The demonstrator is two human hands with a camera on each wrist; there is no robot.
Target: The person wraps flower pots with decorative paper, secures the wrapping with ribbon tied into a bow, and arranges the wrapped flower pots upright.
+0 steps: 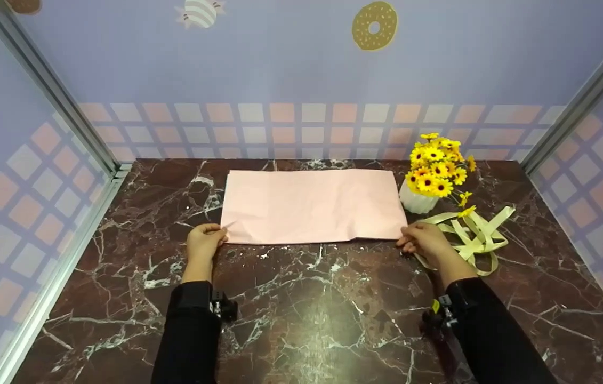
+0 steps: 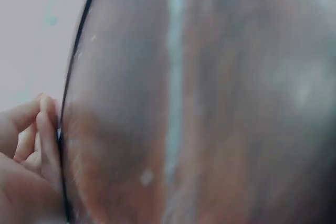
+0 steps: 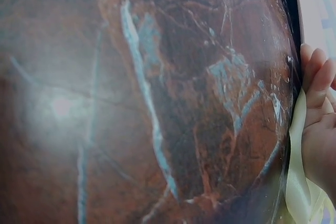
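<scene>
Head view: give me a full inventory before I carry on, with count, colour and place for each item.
Sheet: 1, pale pink, mid-table
Pot: 1, white, beside the sheet's right edge
Flowers: one bunch, yellow with dark centres, in the pot
Ribbon: one heap, strips uncountable, pale yellow, right of the sheet
Table: 1, dark red-brown marbled, under everything
Walls: 3, lilac with pink and white squares, back and sides
Wall pictures: 3, two brown, one white-striped, back wall's top
Metal strips: several, grey, wall corners and left wall's foot
Wrist cameras: 2, black, on the wrists
Sleeves: 2, black, near side
Left hand: 1, bare, pinching the sheet's near left corner
Right hand: 1, bare, pinching its near right corner
</scene>
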